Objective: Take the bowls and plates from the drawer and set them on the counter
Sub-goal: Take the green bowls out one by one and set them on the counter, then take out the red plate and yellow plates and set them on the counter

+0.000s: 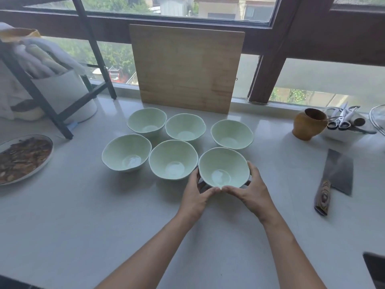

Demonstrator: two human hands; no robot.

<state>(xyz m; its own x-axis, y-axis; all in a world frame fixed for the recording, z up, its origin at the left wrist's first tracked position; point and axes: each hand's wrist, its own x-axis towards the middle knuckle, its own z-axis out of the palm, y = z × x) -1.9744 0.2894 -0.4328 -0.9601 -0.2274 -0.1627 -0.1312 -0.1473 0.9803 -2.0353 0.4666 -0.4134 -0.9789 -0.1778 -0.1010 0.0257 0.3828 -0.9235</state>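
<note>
At the far left edge of the pale counter, a round plate holds a heap of brown dried pieces, and behind it a white container under a black rack stands stuffed with cloths. In the middle sit 6 pale green bowls, all upright and holding nothing, in 2 rows of 3: the back left bowl, the back middle bowl and the back right bowl, then the front left bowl, the front middle bowl and the front right bowl. Neighbouring rims touch or nearly touch. The left hand and the right hand cup the front right bowl from either side, fingers curved round its wall and thumbs meeting at its near rim; whether its base rests on the counter I cannot tell. A wooden cutting board leans upright against the window just behind the back row. To the right, well apart from the bowls, a brown wooden jar stands beside a white dish holding scissors, and a cleaver lies flat with its handle toward the near edge. Open counter runs in front of the bowls to the near edge, and between the bowls and the cleaver.
</note>
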